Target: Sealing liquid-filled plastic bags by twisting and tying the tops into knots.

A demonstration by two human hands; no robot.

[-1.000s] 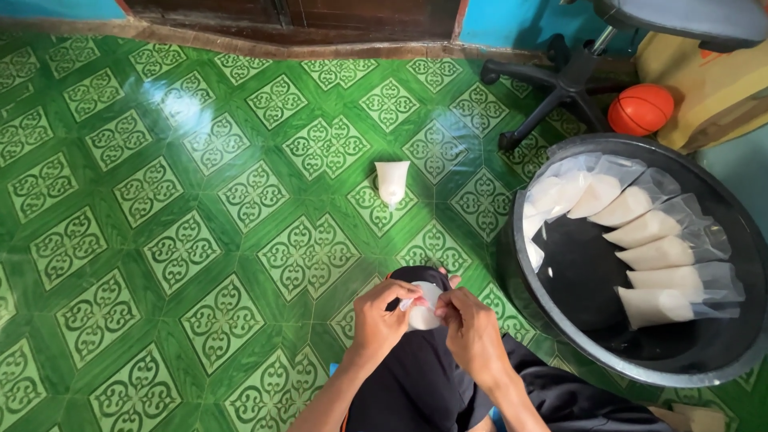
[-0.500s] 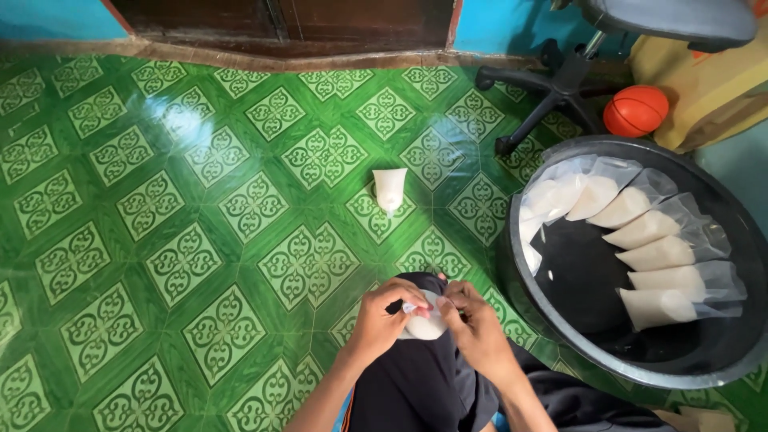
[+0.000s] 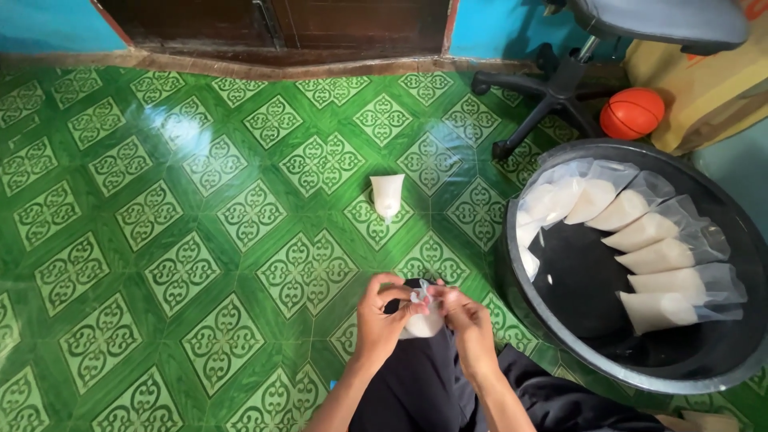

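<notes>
We find both hands working on one small plastic pouch of white liquid (image 3: 422,322), held over the person's dark-clothed knee. The left hand (image 3: 379,318) is pinched on the pouch's twisted clear neck, fingers closed around it; the right hand (image 3: 468,320) is likewise clamped on that neck from the other side, and the two hands nearly touch.

One further filled pouch (image 3: 386,194) lies alone on the green patterned floor (image 3: 184,208), well apart from the hands, towards the wooden door.

To the right stands one black round basin (image 3: 720,352). Along its far inner wall we count about seven filled pouches (image 3: 652,232), leaning in a row; those at the left end overlap, so the count is not certain.

Beyond the basin: one orange ball (image 3: 632,113), one office chair (image 3: 576,72), one cardboard box (image 3: 704,88).
</notes>
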